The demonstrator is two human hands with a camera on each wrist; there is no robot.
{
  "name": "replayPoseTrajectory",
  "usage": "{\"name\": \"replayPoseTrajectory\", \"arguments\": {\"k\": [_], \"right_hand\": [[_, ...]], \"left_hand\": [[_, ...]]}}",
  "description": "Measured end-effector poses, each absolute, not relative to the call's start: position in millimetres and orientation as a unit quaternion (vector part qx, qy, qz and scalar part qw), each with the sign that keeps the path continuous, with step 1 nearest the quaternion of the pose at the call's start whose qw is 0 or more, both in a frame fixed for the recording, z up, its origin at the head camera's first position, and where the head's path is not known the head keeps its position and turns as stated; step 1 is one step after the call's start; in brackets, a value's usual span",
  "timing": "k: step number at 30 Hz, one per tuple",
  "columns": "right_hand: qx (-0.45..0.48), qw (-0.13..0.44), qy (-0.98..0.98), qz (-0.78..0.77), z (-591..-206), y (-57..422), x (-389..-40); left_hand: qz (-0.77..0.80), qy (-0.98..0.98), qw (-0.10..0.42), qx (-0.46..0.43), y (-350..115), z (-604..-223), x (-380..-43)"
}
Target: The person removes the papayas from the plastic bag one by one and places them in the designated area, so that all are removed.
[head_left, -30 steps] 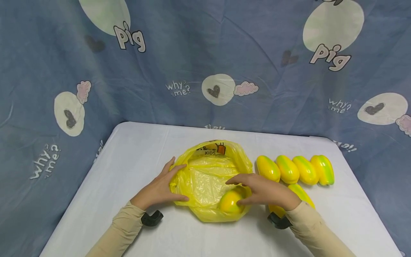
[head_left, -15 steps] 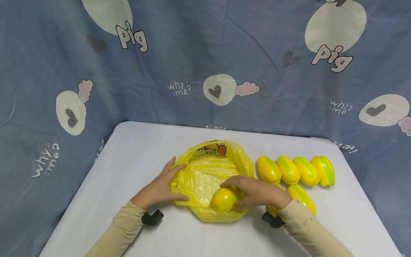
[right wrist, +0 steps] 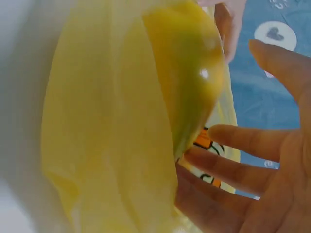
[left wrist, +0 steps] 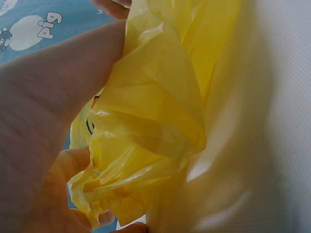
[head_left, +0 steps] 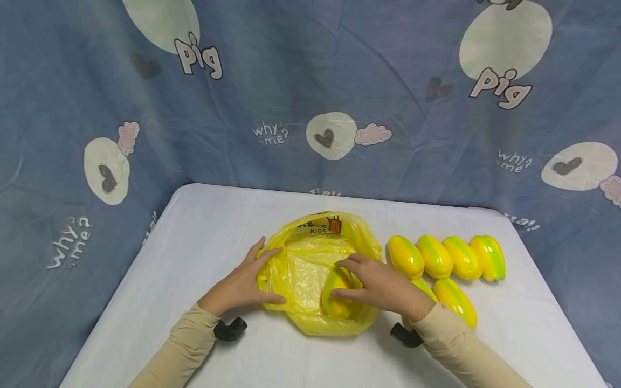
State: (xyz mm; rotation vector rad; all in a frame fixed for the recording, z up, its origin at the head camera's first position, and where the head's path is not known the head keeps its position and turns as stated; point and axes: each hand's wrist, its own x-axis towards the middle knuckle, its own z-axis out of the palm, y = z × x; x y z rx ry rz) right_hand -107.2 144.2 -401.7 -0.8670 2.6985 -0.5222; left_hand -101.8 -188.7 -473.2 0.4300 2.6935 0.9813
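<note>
A yellow plastic bag (head_left: 315, 324) lies with its mouth wide, facing up. My left hand (head_left: 242, 285) holds its left side, thumb and fingers spread over the rim; crumpled plastic hides part of that hand (left wrist: 53, 199) in the left wrist view. Inside the bag's right part stands a glossy yellow-and-green fruit shaped like a mango (head_left: 336, 307). My right hand (head_left: 380, 283) reaches over the right rim. The right wrist view shows its spread fingers (right wrist: 233, 167) close beside the fruit (right wrist: 187, 73), the thumb clearly apart from it. The bag's film covers the fruit's lower side there.
Several more such fruits lie right of the bag, a row (head_left: 435, 256) at the back and a couple in front, one (head_left: 456, 302) partly beside my right wrist. Under everything is a white-covered table (head_left: 208, 226). A blue printed cloth (head_left: 271, 167) hangs behind.
The right hand has moved left and turned the fruit from lying sideways to pointing away, then loosened its fingers from it. The left hand and the bag have hardly moved.
</note>
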Motion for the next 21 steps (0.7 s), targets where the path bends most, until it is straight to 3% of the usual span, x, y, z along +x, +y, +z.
{"name": "replayPoseTrajectory", "arguments": {"k": [10, 21], "right_hand": [[-0.336, 0.180, 0.902, -0.205, -403.7, 140.3, -107.5], [-0.343, 0.177, 0.899, -0.206, -408.0, 142.8, -109.5]], "left_hand": [[0.333, 0.923, 0.125, 0.145, -188.3, -471.6, -101.6], [0.336, 0.922, 0.128, 0.141, -188.0, -472.4, -101.5]]}}
